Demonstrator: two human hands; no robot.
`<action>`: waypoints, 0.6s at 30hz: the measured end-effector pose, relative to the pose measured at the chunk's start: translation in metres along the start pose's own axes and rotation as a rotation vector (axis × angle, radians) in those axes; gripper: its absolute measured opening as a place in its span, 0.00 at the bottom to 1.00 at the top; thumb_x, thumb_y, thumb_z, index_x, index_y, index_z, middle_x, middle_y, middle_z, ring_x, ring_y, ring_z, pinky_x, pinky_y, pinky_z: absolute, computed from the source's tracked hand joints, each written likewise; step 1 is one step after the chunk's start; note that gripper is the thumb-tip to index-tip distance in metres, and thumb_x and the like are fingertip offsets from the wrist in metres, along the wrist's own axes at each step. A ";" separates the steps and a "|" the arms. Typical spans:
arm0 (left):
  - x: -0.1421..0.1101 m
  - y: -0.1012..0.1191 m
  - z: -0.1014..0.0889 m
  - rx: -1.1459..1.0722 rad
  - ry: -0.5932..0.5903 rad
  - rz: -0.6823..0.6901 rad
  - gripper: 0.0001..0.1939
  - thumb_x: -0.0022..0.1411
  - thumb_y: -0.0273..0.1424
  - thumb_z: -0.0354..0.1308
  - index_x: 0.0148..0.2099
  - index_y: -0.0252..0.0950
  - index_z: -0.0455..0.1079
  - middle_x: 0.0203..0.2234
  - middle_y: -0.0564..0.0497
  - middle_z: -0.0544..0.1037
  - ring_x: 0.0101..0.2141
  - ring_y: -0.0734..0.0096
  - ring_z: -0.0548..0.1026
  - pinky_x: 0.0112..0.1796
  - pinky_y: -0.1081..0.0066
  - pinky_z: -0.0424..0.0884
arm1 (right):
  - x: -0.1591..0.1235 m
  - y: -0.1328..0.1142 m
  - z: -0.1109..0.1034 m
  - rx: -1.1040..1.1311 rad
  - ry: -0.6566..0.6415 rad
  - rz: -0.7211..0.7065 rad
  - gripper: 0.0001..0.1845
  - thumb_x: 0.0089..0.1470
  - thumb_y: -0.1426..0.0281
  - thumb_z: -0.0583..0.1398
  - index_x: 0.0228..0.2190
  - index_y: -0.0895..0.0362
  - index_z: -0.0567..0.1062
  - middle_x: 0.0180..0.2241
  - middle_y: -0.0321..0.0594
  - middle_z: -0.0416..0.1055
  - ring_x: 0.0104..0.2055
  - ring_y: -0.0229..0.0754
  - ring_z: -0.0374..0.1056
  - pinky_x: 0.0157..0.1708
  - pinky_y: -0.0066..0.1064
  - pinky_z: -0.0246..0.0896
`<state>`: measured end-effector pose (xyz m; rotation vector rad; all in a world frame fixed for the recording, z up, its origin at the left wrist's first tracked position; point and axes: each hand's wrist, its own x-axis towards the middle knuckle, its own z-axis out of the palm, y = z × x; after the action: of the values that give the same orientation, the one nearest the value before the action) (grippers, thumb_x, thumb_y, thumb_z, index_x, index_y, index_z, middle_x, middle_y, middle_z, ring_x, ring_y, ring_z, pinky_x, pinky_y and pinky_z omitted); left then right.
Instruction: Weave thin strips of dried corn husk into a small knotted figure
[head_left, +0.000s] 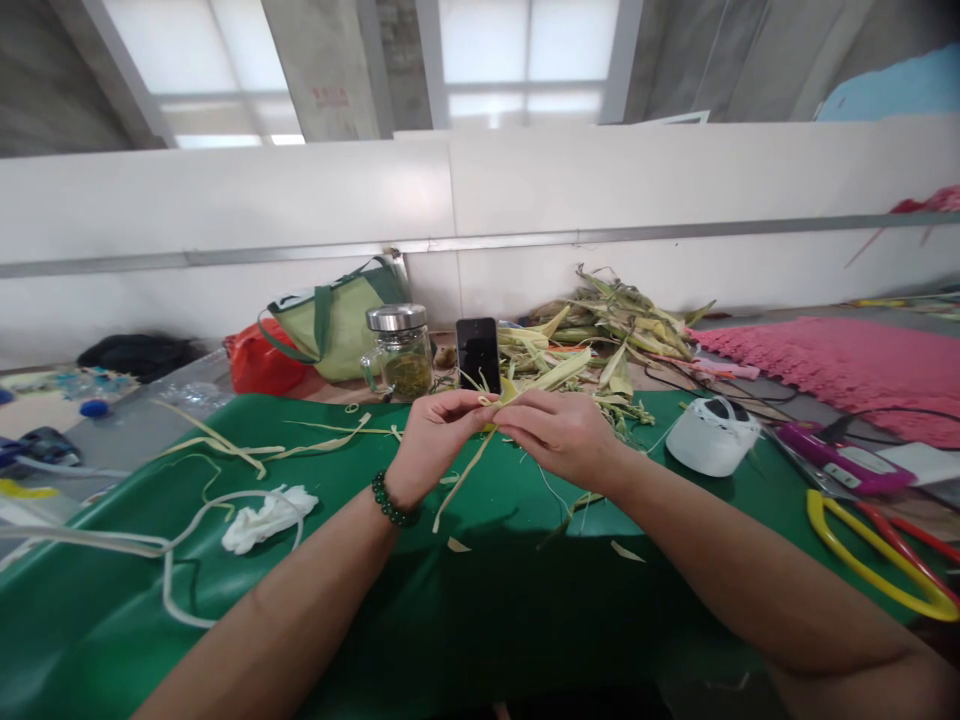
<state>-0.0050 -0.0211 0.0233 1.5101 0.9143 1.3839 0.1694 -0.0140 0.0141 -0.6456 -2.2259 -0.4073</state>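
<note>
green mat [480, 630], with a pale husk strip [459, 482] held above it in front of a phone [478, 352].
the phone stands upright just behind the hands, between a lidded glass jar [407, 370] at left and heaped husks [615, 325] at right; a white container [711, 440] and a yellow handle [937, 604] lie farther right, crumpled white tissue [266, 520] at left. forearms slant inward from below; left hand [439, 445] and right hand [566, 435] meet at the fingertips, pinching the strip, its tail hanging between the wrists.
</note>
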 end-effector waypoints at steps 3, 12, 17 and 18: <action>0.000 -0.002 -0.001 -0.032 -0.034 -0.034 0.12 0.44 0.35 0.68 0.32 0.34 0.79 0.28 0.47 0.81 0.31 0.66 0.76 0.36 0.69 0.73 | 0.001 0.002 0.000 -0.022 -0.026 -0.007 0.15 0.61 0.71 0.50 0.32 0.56 0.76 0.32 0.41 0.75 0.34 0.35 0.70 0.32 0.24 0.62; 0.001 0.000 -0.003 -0.192 -0.100 -0.126 0.11 0.44 0.32 0.68 0.33 0.35 0.79 0.30 0.48 0.81 0.32 0.70 0.76 0.37 0.72 0.72 | 0.002 0.005 0.000 0.102 0.045 0.021 0.11 0.59 0.72 0.52 0.34 0.58 0.75 0.32 0.43 0.74 0.34 0.37 0.71 0.33 0.26 0.66; 0.001 0.001 0.001 -0.146 -0.048 -0.124 0.11 0.40 0.32 0.70 0.29 0.34 0.78 0.29 0.49 0.80 0.30 0.72 0.74 0.33 0.75 0.70 | 0.002 0.001 0.000 0.162 0.053 0.010 0.10 0.55 0.75 0.53 0.34 0.56 0.74 0.34 0.41 0.75 0.34 0.37 0.71 0.33 0.26 0.66; 0.002 0.000 0.002 -0.152 -0.027 -0.136 0.12 0.39 0.33 0.70 0.28 0.34 0.77 0.28 0.49 0.80 0.29 0.73 0.74 0.32 0.75 0.70 | 0.002 0.001 0.000 0.176 0.055 0.019 0.09 0.54 0.75 0.54 0.34 0.56 0.74 0.33 0.40 0.75 0.33 0.36 0.71 0.33 0.26 0.65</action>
<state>-0.0031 -0.0199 0.0239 1.3253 0.8592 1.3012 0.1684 -0.0128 0.0155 -0.5551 -2.1724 -0.2137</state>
